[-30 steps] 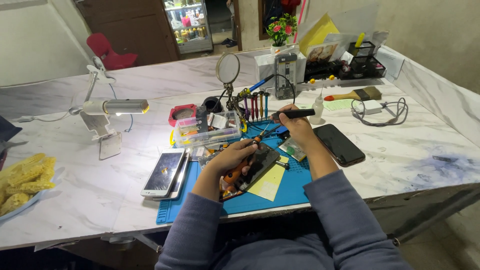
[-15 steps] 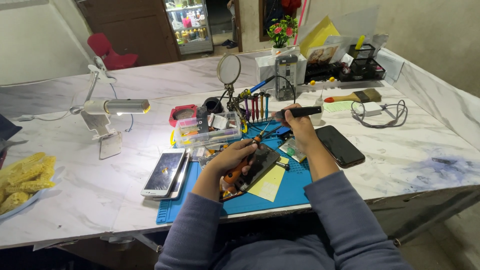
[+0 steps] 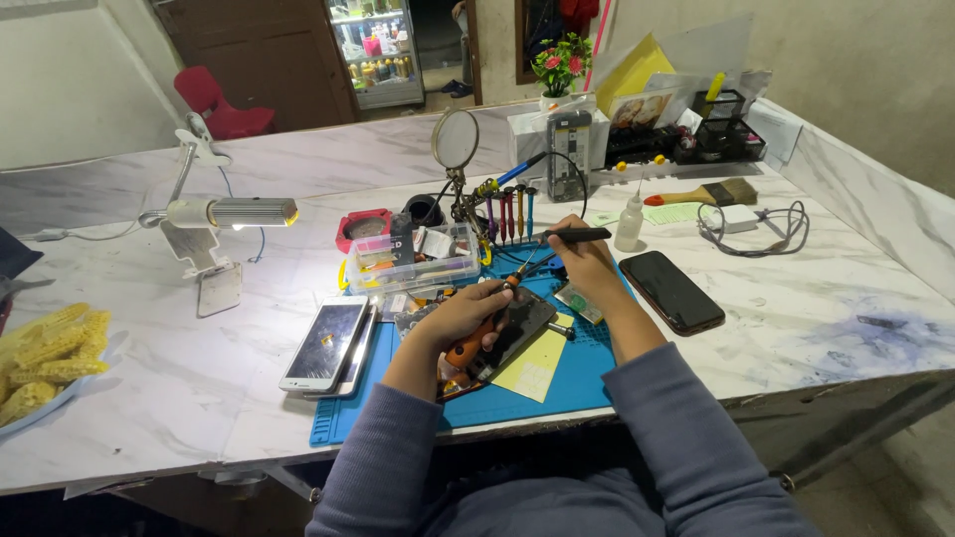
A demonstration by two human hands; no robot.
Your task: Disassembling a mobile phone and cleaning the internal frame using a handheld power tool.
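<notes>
My left hand (image 3: 466, 316) grips an orange-handled screwdriver (image 3: 468, 348) and rests on an opened dark phone (image 3: 512, 333) lying on the blue work mat (image 3: 587, 368). My right hand (image 3: 585, 261) holds a black pen-shaped tool (image 3: 577, 236) level, just above the mat's far edge, near the rack of small screwdrivers (image 3: 507, 211). A yellow sheet (image 3: 532, 370) lies under the phone's near end.
A clear parts box (image 3: 413, 261), a magnifier on a stand (image 3: 455, 144), a small bottle (image 3: 628, 223), a black phone (image 3: 671, 290), two stacked phones (image 3: 326, 343), a clip lamp (image 3: 229, 212), a brush (image 3: 721, 192), a coiled cable (image 3: 761, 227) and corn cobs (image 3: 45, 353) surround the mat.
My right hand with the black tool has shifted slightly left and nearer the rack. My left hand has stayed on the phone.
</notes>
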